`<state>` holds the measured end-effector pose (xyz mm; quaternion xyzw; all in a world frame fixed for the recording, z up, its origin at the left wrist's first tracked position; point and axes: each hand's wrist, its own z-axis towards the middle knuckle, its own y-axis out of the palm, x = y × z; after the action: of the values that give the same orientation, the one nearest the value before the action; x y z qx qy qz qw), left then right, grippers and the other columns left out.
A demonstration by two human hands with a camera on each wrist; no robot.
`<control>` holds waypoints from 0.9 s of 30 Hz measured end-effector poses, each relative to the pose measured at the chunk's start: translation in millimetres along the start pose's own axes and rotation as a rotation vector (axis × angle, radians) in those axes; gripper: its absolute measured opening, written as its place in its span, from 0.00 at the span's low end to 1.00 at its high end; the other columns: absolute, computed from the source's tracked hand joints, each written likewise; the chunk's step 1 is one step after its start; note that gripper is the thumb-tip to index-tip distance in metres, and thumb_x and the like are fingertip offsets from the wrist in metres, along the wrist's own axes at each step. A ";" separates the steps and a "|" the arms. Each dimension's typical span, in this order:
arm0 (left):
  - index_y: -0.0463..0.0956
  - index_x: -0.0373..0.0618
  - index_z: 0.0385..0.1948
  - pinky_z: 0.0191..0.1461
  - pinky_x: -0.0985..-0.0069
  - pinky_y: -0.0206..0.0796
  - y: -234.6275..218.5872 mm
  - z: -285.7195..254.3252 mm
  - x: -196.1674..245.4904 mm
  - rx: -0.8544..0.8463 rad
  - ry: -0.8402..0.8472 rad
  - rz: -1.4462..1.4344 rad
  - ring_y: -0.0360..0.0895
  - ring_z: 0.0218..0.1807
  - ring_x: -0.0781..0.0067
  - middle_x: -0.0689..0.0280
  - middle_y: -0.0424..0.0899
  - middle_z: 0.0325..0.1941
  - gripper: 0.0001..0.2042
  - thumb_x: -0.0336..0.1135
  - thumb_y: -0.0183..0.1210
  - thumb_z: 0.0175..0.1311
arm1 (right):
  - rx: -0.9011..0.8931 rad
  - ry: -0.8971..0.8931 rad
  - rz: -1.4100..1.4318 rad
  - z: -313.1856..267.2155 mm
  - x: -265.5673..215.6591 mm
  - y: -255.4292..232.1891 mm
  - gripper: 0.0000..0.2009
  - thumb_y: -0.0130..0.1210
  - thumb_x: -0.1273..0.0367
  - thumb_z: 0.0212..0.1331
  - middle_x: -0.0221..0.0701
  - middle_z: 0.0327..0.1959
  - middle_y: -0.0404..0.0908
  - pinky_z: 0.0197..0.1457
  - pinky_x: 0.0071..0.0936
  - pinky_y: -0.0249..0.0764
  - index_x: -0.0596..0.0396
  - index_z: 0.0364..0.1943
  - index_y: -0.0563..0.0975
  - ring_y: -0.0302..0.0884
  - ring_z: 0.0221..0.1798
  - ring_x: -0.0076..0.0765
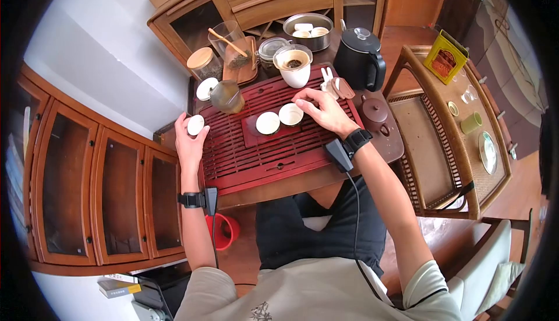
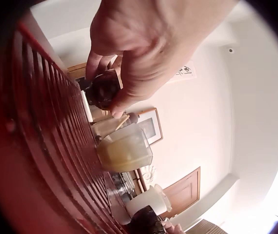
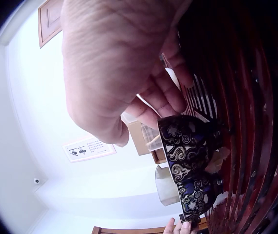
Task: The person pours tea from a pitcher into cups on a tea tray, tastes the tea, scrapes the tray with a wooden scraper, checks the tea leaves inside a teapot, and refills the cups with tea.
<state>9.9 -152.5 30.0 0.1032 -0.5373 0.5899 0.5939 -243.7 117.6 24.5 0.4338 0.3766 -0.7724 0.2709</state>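
Note:
My left hand pinches a small teacup between thumb and fingers at the left side of the red slatted tea tray. The left wrist view shows that cup's dark outside. Two more teacups, white inside, stand side by side mid-tray: a left one and a right one. Swirl patterns cover the dark outside of the nearer cup in the right wrist view. My right hand has its fingertips right at the right cup's rim, its thumb apart from it.
A glass pitcher of yellowish tea stands behind the cups. Farther back are a white dripper cup, a black kettle, a pot of cups and a lidded jar. A brown teapot sits right of the tray.

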 end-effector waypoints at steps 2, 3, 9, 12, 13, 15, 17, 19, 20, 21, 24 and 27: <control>0.58 0.38 0.65 0.58 0.71 0.70 5.3 4.6 -5.2 -0.046 -0.012 -0.071 0.78 0.53 0.68 0.57 0.79 0.53 0.37 0.31 0.70 0.54 | 0.038 0.003 0.007 -0.2 0.8 0.8 0.19 0.52 0.57 0.66 0.35 0.33 0.82 0.41 0.27 0.71 0.62 0.41 0.79 0.76 0.36 0.28; 0.58 0.39 0.65 0.58 0.71 0.71 7.9 7.0 -9.2 -0.079 -0.022 -0.067 0.78 0.53 0.67 0.58 0.79 0.54 0.38 0.31 0.71 0.52 | 0.031 0.007 0.002 0.4 0.8 0.5 0.19 0.52 0.56 0.66 0.34 0.34 0.82 0.41 0.27 0.71 0.62 0.41 0.78 0.76 0.36 0.28; 0.58 0.41 0.66 0.59 0.70 0.70 11.6 8.0 -4.2 -0.124 -0.017 -0.067 0.79 0.53 0.67 0.59 0.80 0.53 0.40 0.31 0.72 0.50 | 0.015 0.032 0.027 0.5 2.9 0.4 0.18 0.53 0.57 0.66 0.33 0.37 0.82 0.43 0.27 0.72 0.62 0.43 0.78 0.76 0.39 0.26; 0.57 0.40 0.66 0.61 0.69 0.69 11.3 7.5 0.5 -0.139 -0.019 -0.029 0.78 0.54 0.64 0.58 0.80 0.54 0.40 0.32 0.72 0.50 | 0.025 -0.006 0.045 0.7 3.0 1.5 0.18 0.53 0.58 0.66 0.33 0.38 0.82 0.45 0.27 0.72 0.62 0.43 0.78 0.77 0.42 0.26; 0.57 0.40 0.66 0.61 0.68 0.68 11.2 7.2 1.0 -0.149 -0.020 -0.003 0.78 0.55 0.63 0.58 0.79 0.55 0.41 0.33 0.72 0.51 | 0.022 -0.007 0.044 0.5 1.7 1.7 0.18 0.53 0.58 0.66 0.33 0.38 0.82 0.45 0.27 0.72 0.62 0.43 0.78 0.77 0.42 0.26; 0.58 0.40 0.65 0.62 0.67 0.68 13.9 3.5 2.1 -0.058 0.062 0.050 0.77 0.56 0.61 0.57 0.79 0.55 0.39 0.33 0.71 0.52 | 0.016 0.018 0.057 -0.5 -0.2 1.0 0.17 0.53 0.58 0.66 0.33 0.39 0.82 0.47 0.27 0.73 0.62 0.44 0.78 0.77 0.43 0.27; 0.59 0.41 0.65 0.62 0.66 0.68 14.1 -3.0 5.9 0.031 0.146 0.102 0.76 0.57 0.60 0.57 0.79 0.55 0.37 0.33 0.71 0.53 | 0.016 0.029 0.062 0.1 2.6 1.3 0.18 0.55 0.58 0.65 0.34 0.40 0.82 0.47 0.28 0.73 0.61 0.45 0.77 0.78 0.44 0.28; 0.64 0.40 0.62 0.60 0.66 0.68 5.3 -19.1 46.5 0.181 0.190 0.203 0.75 0.58 0.60 0.57 0.77 0.56 0.32 0.33 0.69 0.54 | 0.016 0.046 0.067 -0.1 1.9 0.9 0.19 0.56 0.57 0.64 0.34 0.40 0.82 0.47 0.29 0.73 0.61 0.46 0.77 0.78 0.44 0.29; 0.64 0.40 0.62 0.60 0.66 0.68 4.9 -28.0 58.9 0.177 0.186 0.201 0.75 0.58 0.60 0.57 0.77 0.56 0.32 0.33 0.69 0.54 | 0.002 0.038 0.038 -0.3 -2.7 -0.1 0.21 0.58 0.56 0.62 0.34 0.42 0.82 0.48 0.30 0.73 0.60 0.48 0.76 0.78 0.45 0.31; 0.66 0.40 0.60 0.60 0.66 0.68 5.3 -38.0 69.7 0.083 0.217 0.092 0.75 0.58 0.60 0.57 0.77 0.55 0.31 0.32 0.69 0.55 | -0.015 0.031 0.008 -1.1 -5.3 -0.3 0.23 0.60 0.55 0.59 0.35 0.44 0.82 0.50 0.31 0.73 0.60 0.50 0.75 0.78 0.47 0.33; 0.67 0.38 0.58 0.59 0.67 0.68 23.0 -59.5 91.3 -0.157 0.295 -0.064 0.75 0.57 0.60 0.56 0.76 0.55 0.30 0.32 0.69 0.53 | -0.029 -0.074 -0.067 -1.0 -6.2 1.2 0.27 0.65 0.56 0.54 0.35 0.49 0.80 0.52 0.33 0.72 0.58 0.54 0.73 0.77 0.51 0.36; 0.63 0.37 0.61 0.62 0.64 0.66 50.0 -66.1 91.9 -0.286 0.330 -0.061 0.72 0.59 0.57 0.52 0.72 0.59 0.36 0.35 0.72 0.51 | -0.090 -0.082 -0.123 -2.7 -11.9 1.1 0.30 0.68 0.58 0.51 0.32 0.52 0.78 0.58 0.32 0.69 0.55 0.57 0.71 0.74 0.56 0.32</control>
<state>-21.7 -34.2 47.8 -0.0637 -0.5075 0.4985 0.6999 -235.9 120.3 33.5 0.3653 0.4256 -0.7870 0.2571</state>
